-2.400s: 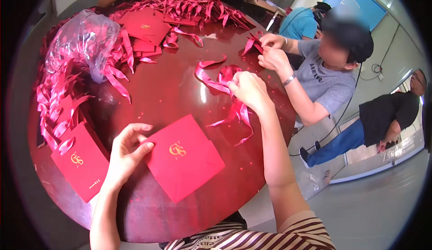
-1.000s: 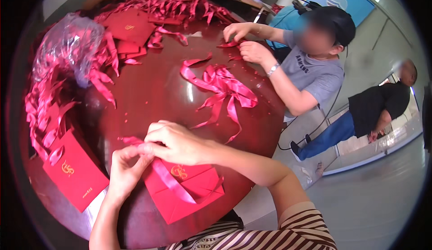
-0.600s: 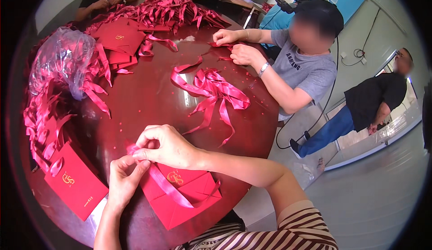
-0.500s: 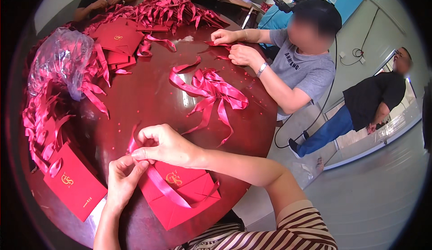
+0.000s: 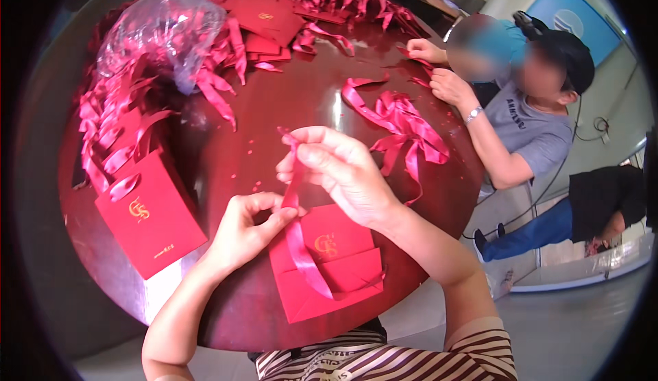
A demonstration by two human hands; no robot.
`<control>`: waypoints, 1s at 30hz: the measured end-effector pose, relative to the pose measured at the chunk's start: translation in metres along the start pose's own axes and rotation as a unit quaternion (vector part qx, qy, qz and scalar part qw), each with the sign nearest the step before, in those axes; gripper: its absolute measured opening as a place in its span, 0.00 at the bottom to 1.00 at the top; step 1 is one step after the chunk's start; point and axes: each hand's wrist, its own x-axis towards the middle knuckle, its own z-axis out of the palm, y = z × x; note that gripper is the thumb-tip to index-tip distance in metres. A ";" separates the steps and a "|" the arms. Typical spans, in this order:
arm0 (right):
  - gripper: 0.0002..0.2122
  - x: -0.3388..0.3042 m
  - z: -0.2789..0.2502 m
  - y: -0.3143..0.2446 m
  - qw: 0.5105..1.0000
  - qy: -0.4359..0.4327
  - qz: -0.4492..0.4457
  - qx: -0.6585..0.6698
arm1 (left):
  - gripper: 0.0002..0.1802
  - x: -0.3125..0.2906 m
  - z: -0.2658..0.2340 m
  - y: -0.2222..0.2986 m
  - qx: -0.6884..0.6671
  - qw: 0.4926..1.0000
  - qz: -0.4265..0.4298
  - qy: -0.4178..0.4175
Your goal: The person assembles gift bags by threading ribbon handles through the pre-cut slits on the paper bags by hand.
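A glossy pink ribbon (image 5: 298,247) runs lengthwise from the right hand (image 5: 346,179) down past the left hand (image 5: 253,234), then slants over the face of a red paper bag (image 5: 346,268) and curves toward its lower right side. Both hands pinch it between thumb and forefinger — the right at its raised upper end, the left lower down, by the bag's upper left edge. The bag lies flat at the near edge of the round table (image 5: 301,86), below and to the right of the left-hand grip, the nearer of the two to its upper left edge. It bears a gold monogram; a second red bag (image 5: 151,220), at left, has the same emblem plus a tiny gold line of print. Farther out lie a loose ribbon bundle (image 5: 411,131) and a clear plastic bag (image 5: 161,31) — and dark lettering crosses a co-worker's grey shirt (image 5: 534,131).
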 end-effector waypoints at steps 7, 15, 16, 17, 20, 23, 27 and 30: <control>0.11 0.002 0.000 -0.001 0.996 -0.005 0.031 0.083 | 0.10 0.000 -0.004 0.000 -0.024 1.000 -0.010 -0.013; 0.09 -0.030 -0.061 -0.112 0.903 0.109 -0.386 -0.152 | 0.21 -0.002 -0.037 0.016 -0.059 0.994 0.086 -0.031; 0.09 -0.038 -0.066 -0.121 0.837 0.169 -0.481 -0.197 | 0.22 -0.006 -0.040 0.023 -0.057 0.994 0.092 -0.007; 0.09 -0.051 -0.062 -0.134 0.792 0.215 -0.537 -0.197 | 0.23 -0.004 -0.039 0.030 -0.064 0.992 0.109 0.002; 0.08 -0.057 -0.034 -0.116 0.759 0.230 -0.537 -0.288 | 0.28 -0.007 -0.042 0.037 -0.031 0.984 0.165 0.058; 0.06 -0.033 -0.001 -0.078 0.672 0.136 -0.456 -0.568 | 0.29 -0.013 -0.047 0.037 -0.019 0.982 0.171 0.083; 0.09 -0.019 0.028 -0.034 0.771 0.024 -0.318 -0.551 | 0.28 -0.014 -0.048 0.037 0.000 0.981 0.180 0.075; 0.08 -0.017 0.031 -0.010 0.806 0.047 -0.260 -0.529 | 0.29 -0.013 -0.042 0.040 0.006 0.981 0.177 0.079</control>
